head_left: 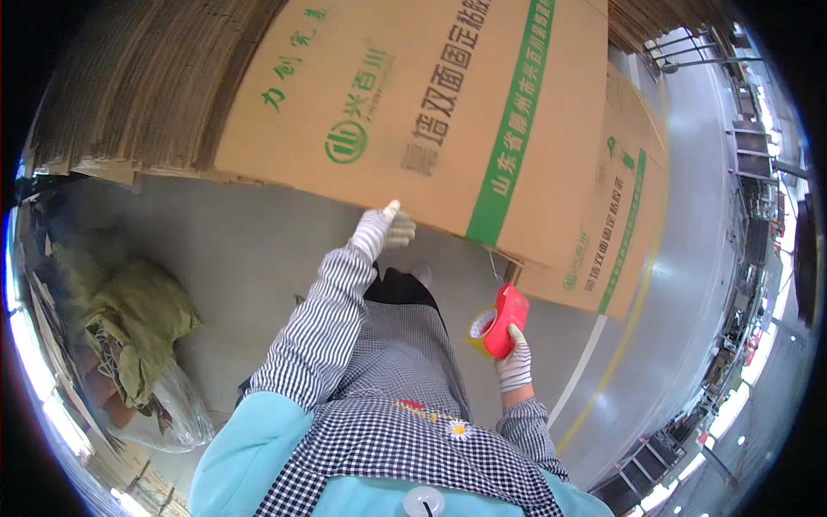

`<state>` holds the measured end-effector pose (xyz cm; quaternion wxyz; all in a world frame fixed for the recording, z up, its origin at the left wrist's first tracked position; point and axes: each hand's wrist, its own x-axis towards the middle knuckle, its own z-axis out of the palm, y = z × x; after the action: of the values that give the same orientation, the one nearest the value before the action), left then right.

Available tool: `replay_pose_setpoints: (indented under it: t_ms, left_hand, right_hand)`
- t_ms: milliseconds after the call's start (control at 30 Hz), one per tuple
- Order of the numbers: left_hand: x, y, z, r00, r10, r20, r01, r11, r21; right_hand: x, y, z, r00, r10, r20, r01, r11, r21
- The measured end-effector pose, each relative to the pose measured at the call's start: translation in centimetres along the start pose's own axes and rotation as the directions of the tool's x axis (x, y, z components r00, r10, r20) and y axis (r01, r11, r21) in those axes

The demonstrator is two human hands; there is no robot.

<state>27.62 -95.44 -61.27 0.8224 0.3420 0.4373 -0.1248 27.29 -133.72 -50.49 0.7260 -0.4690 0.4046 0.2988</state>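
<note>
Sacking, olive green point(151, 310), lies slumped on the floor near a stack of flat cardboard point(159, 82). Next, the person's gloved left hand point(385, 231) is at the near edge of the big printed cardboard point(379, 95), loosely open, visibly holding nothing; I can't tell whether it touches. Rightward, the gloved right hand point(515, 360) is closed around a red tape dispenser point(510, 317), below the cardboard's edge.

Green sack point(146, 310) beside clear plastic point(189, 412)

Red tape dispenser point(512, 314); brown, green-striped carton point(405, 112); sack point(146, 310) seemingly olive
</note>
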Motion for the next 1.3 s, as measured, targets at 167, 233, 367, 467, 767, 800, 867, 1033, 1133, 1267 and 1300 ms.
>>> replay_pose_setpoints:
  t_ms: [167,233,367,467,767,800,867,1033,1133,1267,1300]
  left_hand:
    - [5.3,1.0,2.0,0.996,-0.006,-0.087,-0.002,0.996,-0.093]
    - [6.1,0.6,3.1,0.984,0.158,-0.080,-0.174,0.951,-0.257]
    - [5.7,1.0,4.3,0.921,0.390,0.001,-0.354,0.837,-0.417]
    - [1.3,-2.3,6.5,0.988,0.003,0.156,0.035,0.970,-0.239]
    - [-10.6,-2.0,8.1,0.647,0.494,0.581,-0.282,0.863,-0.419]
    - [-11.3,-1.1,7.8,0.744,0.413,0.525,-0.220,0.894,-0.391]
    - [-10.7,-0.6,6.4,0.842,0.320,0.434,-0.118,0.895,-0.429]
    - [-7.4,1.8,0.4,0.950,0.211,0.230,-0.088,0.889,-0.449]
    - [-4.5,3.6,-5.2,0.699,0.494,-0.517,-0.569,0.822,0.016]
    - [-0.9,5.7,-15.2,0.188,0.623,-0.759,-0.761,0.581,0.288]
    - [-0.3,5.6,-16.6,-0.009,0.812,-0.583,-0.342,0.546,0.765]
  right_hand:
    - [-0.7,-1.3,-2.2,1.000,0.008,-0.016,-0.009,1.000,-0.010]
    - [-0.6,-2.0,-3.5,0.998,0.025,0.049,-0.022,0.998,-0.061]
    - [-0.2,-4.4,-0.4,0.955,0.113,0.273,-0.025,0.952,-0.305]
    - [-0.8,-5.4,4.5,0.909,0.060,0.412,0.129,0.900,-0.417]
    - [-0.8,-6.9,14.0,0.716,0.082,0.693,0.643,0.307,-0.701]
    - [-0.2,-6.7,14.7,0.697,0.087,0.711,0.681,0.229,-0.696]
    - [0.7,-6.2,16.4,0.668,0.114,0.736,0.725,0.124,-0.677]
    - [1.7,-2.0,23.7,0.608,0.141,0.781,0.789,-0.001,-0.614]
    - [4.1,-0.2,27.0,0.728,0.165,0.665,0.684,-0.127,-0.718]
    - [10.6,1.9,27.1,0.713,0.141,0.687,0.645,-0.516,-0.563]
    - [10.8,2.6,28.1,0.721,0.137,0.680,0.638,-0.515,-0.572]
